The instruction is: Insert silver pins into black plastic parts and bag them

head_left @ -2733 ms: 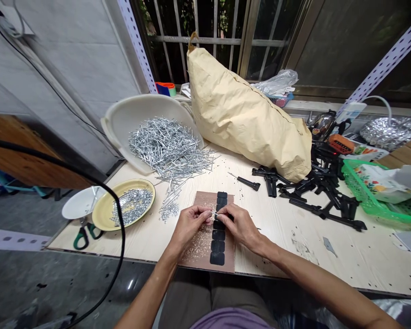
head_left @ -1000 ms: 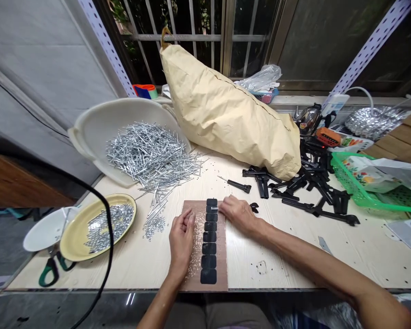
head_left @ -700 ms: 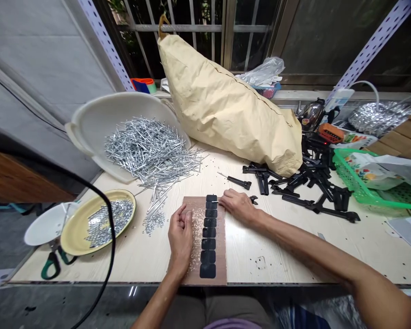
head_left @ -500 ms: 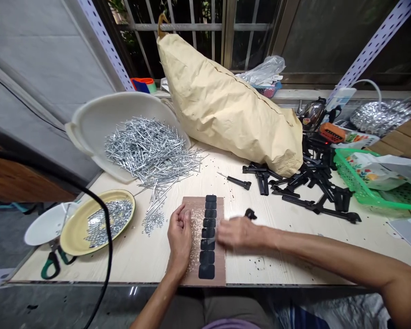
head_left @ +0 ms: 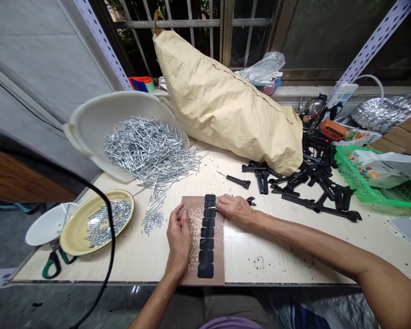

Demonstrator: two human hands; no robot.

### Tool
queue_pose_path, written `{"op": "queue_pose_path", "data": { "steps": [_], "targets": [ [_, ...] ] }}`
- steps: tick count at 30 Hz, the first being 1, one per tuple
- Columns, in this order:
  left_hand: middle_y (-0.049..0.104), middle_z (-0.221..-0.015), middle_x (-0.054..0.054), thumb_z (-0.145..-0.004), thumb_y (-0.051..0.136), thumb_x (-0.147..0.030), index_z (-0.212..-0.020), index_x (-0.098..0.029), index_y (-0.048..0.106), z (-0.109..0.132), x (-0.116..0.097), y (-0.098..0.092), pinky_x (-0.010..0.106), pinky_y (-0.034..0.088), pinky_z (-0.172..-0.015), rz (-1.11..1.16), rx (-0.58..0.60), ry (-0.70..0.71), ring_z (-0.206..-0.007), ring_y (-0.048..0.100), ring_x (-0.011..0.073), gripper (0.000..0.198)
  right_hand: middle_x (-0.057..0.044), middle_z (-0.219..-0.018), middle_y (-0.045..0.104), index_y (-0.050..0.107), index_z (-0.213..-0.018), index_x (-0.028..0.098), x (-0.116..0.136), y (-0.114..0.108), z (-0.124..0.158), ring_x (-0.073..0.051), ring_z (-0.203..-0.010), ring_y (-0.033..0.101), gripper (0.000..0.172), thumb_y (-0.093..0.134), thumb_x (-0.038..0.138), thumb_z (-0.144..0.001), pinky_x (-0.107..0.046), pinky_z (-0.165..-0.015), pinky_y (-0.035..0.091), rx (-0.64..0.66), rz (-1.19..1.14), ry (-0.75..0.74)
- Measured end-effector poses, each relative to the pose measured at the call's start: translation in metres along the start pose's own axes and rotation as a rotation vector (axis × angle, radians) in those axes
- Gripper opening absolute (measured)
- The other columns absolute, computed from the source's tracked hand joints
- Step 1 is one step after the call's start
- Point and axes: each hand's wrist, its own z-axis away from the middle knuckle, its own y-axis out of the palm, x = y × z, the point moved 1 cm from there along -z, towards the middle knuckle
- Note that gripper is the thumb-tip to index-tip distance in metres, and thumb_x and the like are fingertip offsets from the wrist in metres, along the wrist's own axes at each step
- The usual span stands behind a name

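A brown board [head_left: 219, 269] lies at the table's front edge, with pale small grains on its left half and a column of black rounded pieces [head_left: 206, 257] down its middle. My left hand [head_left: 179, 237] rests on the board's left edge, fingers curled; whether it holds anything is hidden. Near the board's upper right edge, my right hand [head_left: 235, 209] is closed on a thin metal-tipped tool [head_left: 211, 208], its tip over a black piece near the top of the column. A black part [head_left: 250, 201] shows just beyond the right hand.
A white basin [head_left: 89, 114] of metal pins stands back left, near a yellow plate [head_left: 65, 237] and green-handled scissors [head_left: 51, 267]. A large paper sack [head_left: 226, 109] lies behind. Black plastic parts [head_left: 315, 205] and a green basket [head_left: 363, 189] are at right. A black cable [head_left: 112, 237] hangs at left.
My right hand has moved up the column, away from me, from a middle piece to one near the top. My left hand is almost unmoved.
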Motion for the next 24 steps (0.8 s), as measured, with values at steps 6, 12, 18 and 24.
{"op": "queue_pose_path", "data": {
  "steps": [6, 12, 18, 24],
  "targets": [
    [0.059, -0.117, 0.01, -0.088, 0.042, -0.041, -0.118, -0.018, 0.052, -0.001, -0.001, 0.0, 0.035, 0.043, -0.089, -0.029, 0.004, 0.002, -0.104, 0.056, 0.0221, 0.039, 0.0, -0.073, 0.05, 0.055, -0.087, 0.017, 0.031, 0.01, 0.022, -0.01, -0.064, 0.042, 0.025, 0.032, 0.015, -0.095, -0.02, -0.047, 0.034, -0.007, -0.099, -0.126],
    [0.06, -0.116, 0.011, -0.087, 0.043, -0.043, -0.118, -0.018, 0.053, -0.002, 0.001, -0.001, 0.037, 0.044, -0.089, -0.037, 0.0, 0.022, -0.104, 0.057, 0.0238, 0.041, 0.0, -0.071, 0.051, 0.054, -0.082, 0.016, 0.037, 0.004, 0.017, -0.009, -0.061, 0.042, 0.027, 0.03, 0.01, -0.094, -0.02, -0.045, 0.032, -0.015, -0.052, -0.08],
    [0.061, -0.115, 0.012, -0.086, 0.046, -0.043, -0.116, -0.017, 0.055, -0.002, 0.0, -0.002, 0.037, 0.045, -0.087, 0.0, 0.012, -0.016, -0.1, 0.059, 0.0237, 0.04, -0.001, -0.072, 0.052, 0.056, -0.081, 0.016, 0.018, -0.008, 0.036, -0.011, -0.062, 0.045, 0.026, 0.035, 0.016, -0.095, -0.022, -0.048, 0.03, 0.012, -0.051, -0.073],
    [0.065, -0.096, 0.007, -0.087, 0.047, -0.036, -0.102, -0.019, 0.064, 0.017, -0.005, -0.022, 0.031, 0.048, -0.075, -0.011, 0.128, 0.088, -0.085, 0.061, 0.0191, 0.028, -0.005, -0.078, 0.06, 0.063, -0.082, 0.02, -0.018, -0.027, 0.073, -0.016, -0.075, 0.051, 0.026, 0.044, 0.032, -0.093, -0.03, -0.067, 0.036, 0.019, 0.076, 0.135]
  ]
}}
